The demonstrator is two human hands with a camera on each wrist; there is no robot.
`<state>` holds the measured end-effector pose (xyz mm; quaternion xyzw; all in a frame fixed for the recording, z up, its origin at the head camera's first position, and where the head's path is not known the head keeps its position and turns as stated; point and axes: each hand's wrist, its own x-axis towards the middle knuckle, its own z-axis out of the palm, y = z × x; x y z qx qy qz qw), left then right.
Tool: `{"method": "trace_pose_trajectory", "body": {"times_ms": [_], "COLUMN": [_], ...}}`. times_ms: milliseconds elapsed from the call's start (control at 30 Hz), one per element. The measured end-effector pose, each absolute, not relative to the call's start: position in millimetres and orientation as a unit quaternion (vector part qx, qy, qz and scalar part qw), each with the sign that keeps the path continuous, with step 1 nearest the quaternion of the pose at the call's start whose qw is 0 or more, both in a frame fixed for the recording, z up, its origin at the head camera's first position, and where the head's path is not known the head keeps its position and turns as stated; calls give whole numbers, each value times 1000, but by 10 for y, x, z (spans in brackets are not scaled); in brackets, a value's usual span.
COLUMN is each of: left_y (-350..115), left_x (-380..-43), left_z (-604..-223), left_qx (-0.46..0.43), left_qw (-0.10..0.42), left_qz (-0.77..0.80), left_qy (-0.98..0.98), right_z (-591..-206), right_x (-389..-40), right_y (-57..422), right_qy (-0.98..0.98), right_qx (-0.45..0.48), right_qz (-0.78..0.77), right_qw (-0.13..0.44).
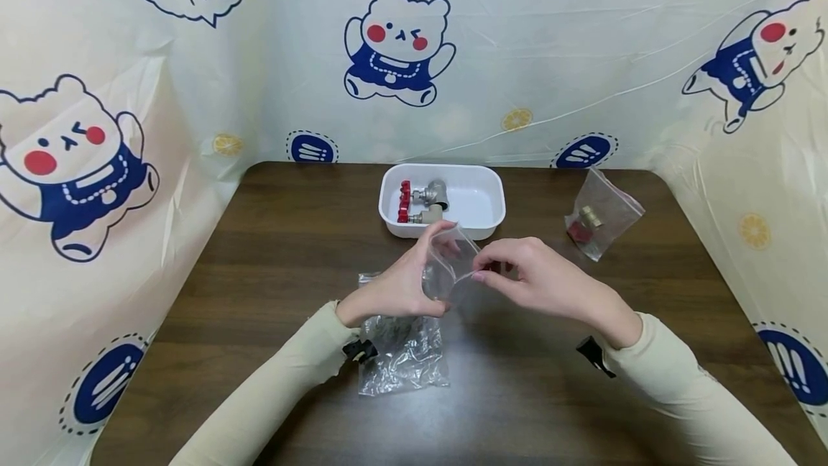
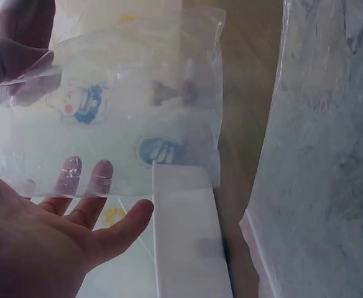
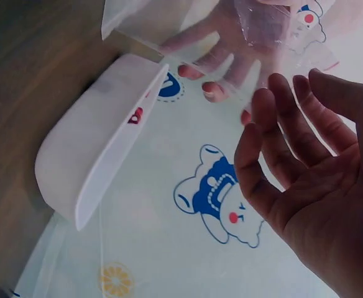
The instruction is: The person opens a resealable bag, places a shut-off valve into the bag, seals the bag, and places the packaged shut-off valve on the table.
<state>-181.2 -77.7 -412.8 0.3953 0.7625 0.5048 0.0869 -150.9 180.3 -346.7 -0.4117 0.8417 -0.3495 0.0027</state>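
Between my hands is a clear plastic zip bag (image 1: 453, 254), its mouth spread wide. My left hand (image 1: 401, 285) curves round the left side of the mouth, thumb low and fingers high; in the left wrist view several of its fingers (image 2: 101, 177) show through or beside the film. My right hand (image 1: 550, 279) pinches the right edge of the mouth between thumb and fingertips. Right behind the bag, a white tray (image 1: 488, 200) holds two metal valves (image 1: 435, 194) with red handwheels. Another clear bag (image 1: 404, 362) lies flat on the table, partly hidden under my left wrist.
At the back right of the brown table (image 1: 278, 250) lies a zip bag (image 1: 608, 218) with a brass fitting (image 1: 589, 217) and a red part inside. A patterned curtain (image 1: 491, 56) rises along the table's back and sides.
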Motion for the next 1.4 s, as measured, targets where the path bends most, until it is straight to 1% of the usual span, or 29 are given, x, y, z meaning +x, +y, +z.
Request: {"method": "trace_pose_trajectory", "body": {"times_ms": [233,433,567,733,900,1133,1267,1400], "left_y": [-749,-733,-742,-751,-752,-772,-791,-808], "left_x": [-1801,-1793,-1802,-1806,-1800,-1810,-1812,-1805], "left_z": [-4096,-4120,-4126,-4115,-4120,-4131,-4155,-4184], "left_qx": [376,369,362,355,355,351,352,349], "left_qw": [99,84,77,78,84,89,97,108], "left_qz": [523,537,538,544,545,530,521,511], "left_qy": [759,754,757,756,755,766,772,778], "right_z": [-3422,-3393,-3333,-3262,-3205,-3148,-3114,-3093], "right_x": [-1503,-1497,-1500,-1568,-1731,-2081,-2287,-2494], "right_y": [1811,1823,1847,1905,1984,2015,1961,1862], "right_qy": [850,853,850,837,854,882,889,895], "right_qx": [-425,-421,-409,-393,-352,-292,-284,-295], "right_qz": [-310,-308,-332,-379,-383,-369,-360,-334], "right_qw": [6,21,30,30,9,-3,-1,5]}}
